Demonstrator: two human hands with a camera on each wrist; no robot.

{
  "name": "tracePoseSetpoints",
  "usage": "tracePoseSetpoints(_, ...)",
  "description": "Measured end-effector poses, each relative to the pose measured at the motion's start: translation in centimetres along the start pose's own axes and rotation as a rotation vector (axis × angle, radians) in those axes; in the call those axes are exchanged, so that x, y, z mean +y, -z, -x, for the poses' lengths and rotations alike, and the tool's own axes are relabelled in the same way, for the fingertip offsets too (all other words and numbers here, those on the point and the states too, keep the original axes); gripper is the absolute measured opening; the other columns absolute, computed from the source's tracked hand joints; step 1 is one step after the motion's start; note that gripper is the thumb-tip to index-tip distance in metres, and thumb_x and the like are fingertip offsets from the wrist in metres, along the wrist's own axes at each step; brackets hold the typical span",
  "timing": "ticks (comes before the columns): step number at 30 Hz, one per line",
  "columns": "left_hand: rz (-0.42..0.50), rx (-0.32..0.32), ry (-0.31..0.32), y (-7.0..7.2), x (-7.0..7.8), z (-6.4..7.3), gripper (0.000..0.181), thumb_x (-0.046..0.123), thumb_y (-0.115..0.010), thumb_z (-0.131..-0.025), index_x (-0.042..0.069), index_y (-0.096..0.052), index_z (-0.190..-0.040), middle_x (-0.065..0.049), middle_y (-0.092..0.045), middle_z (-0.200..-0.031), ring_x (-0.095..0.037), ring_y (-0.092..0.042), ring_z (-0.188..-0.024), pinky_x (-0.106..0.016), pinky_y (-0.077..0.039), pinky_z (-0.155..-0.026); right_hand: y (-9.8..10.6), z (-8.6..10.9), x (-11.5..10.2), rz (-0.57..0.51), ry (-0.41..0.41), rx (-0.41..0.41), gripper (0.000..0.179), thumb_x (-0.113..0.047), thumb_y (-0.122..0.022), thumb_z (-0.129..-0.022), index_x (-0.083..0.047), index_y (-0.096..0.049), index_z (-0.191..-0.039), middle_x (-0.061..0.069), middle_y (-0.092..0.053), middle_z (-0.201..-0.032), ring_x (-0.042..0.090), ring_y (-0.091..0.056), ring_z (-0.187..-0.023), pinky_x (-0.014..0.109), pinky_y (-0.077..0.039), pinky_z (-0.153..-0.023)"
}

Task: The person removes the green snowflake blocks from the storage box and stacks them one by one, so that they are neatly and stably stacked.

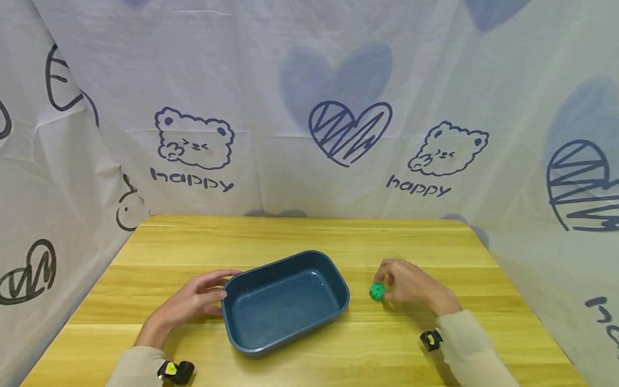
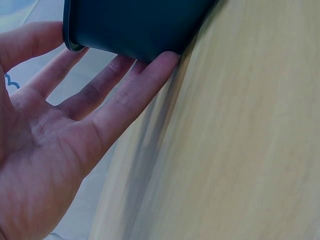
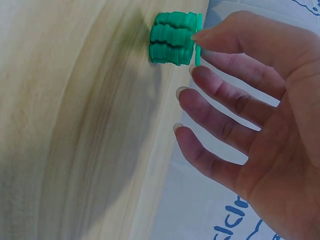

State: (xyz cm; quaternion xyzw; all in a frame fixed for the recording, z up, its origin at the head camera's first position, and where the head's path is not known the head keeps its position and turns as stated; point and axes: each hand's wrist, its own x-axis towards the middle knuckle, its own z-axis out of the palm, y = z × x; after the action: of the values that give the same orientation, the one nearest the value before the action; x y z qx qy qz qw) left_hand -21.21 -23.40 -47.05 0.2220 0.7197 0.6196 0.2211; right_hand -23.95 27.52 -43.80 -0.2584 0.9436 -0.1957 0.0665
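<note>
A dark blue rectangular bin [image 1: 286, 307] with rounded corners sits on the wooden table. My left hand [image 1: 197, 298] is at its left end, thumb at the rim. In the left wrist view the fingers [image 2: 125, 95] spread against the outside wall, some fingertips hidden behind it. To the bin's right, my right hand [image 1: 411, 283] pinches a small green ridged plastic piece [image 1: 377, 291] between thumb and index finger. The right wrist view shows this piece [image 3: 172, 39] as ridged columns under a thin flat top, low over the table, with the other fingers loosely bent below.
The light wooden table [image 1: 309, 231] extends around the bin and both hands. White cloth [image 1: 271, 107] printed with hearts, bears and lettering hangs behind the table and along both sides. A small black camera is strapped on each wrist.
</note>
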Motion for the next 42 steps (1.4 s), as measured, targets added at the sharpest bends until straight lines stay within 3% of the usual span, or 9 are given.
tracePoseSetpoints(22,-0.008,0.006,0.009,0.1,0.0,-0.1,0.055,0.018,-0.053,-0.108,0.003,-0.036,-0.158,-0.036,-0.04,-0.153,-0.019,-0.065,-0.123,-0.045,-0.063,-0.092,0.0,0.0,0.1,-0.02,0.005,-0.014,0.015,-0.013,-0.083,-0.083,-0.016,-0.079,-0.098,-0.005,-0.069,-0.099,0.016,-0.06,-0.083,0.024,-0.05,-0.07)
tracePoseSetpoints(29,-0.012,0.008,0.018,0.1,0.1,-0.1,0.055,0.019,-0.053,-0.108,0.003,-0.036,-0.158,-0.035,-0.041,-0.153,-0.022,-0.065,-0.123,-0.046,-0.063,-0.093,0.1,0.0,0.2,-0.043,-0.007,0.007,0.015,-0.012,-0.082,-0.083,-0.015,-0.079,-0.097,-0.002,-0.071,-0.1,0.018,-0.062,-0.084,0.024,-0.05,-0.069)
tracePoseSetpoints(34,-0.019,0.021,0.028,0.2,0.1,-0.2,0.058,0.021,-0.052,-0.108,0.003,-0.032,-0.16,-0.035,-0.042,-0.151,-0.023,-0.066,-0.121,-0.046,-0.062,-0.094,0.6,0.0,0.6,-0.071,-0.022,0.047,0.02,-0.009,-0.077,-0.087,-0.008,-0.077,-0.106,0.006,-0.073,-0.109,0.017,-0.062,-0.086,0.025,-0.053,-0.071)
tracePoseSetpoints(39,-0.049,0.048,0.036,0.6,0.6,-0.1,0.059,0.023,-0.049,-0.109,0.003,-0.028,-0.161,-0.035,-0.045,-0.148,-0.019,-0.066,-0.121,-0.045,-0.061,-0.097,1.1,0.1,1.1,-0.08,-0.023,0.114,0.021,-0.007,-0.07,-0.093,-0.005,-0.075,-0.114,0.011,-0.073,-0.114,0.02,-0.064,-0.092,0.034,-0.057,-0.076)
tracePoseSetpoints(42,-0.103,0.097,0.049,1.1,1.2,-0.2,0.057,0.023,-0.049,-0.11,0.004,-0.031,-0.16,-0.034,-0.047,-0.147,-0.028,-0.064,-0.127,-0.048,-0.06,-0.1,1.4,0.1,1.2,-0.053,-0.043,0.182,0.022,-0.008,-0.068,-0.095,-0.004,-0.074,-0.116,0.013,-0.072,-0.12,0.031,-0.066,-0.104,0.048,-0.058,-0.087)
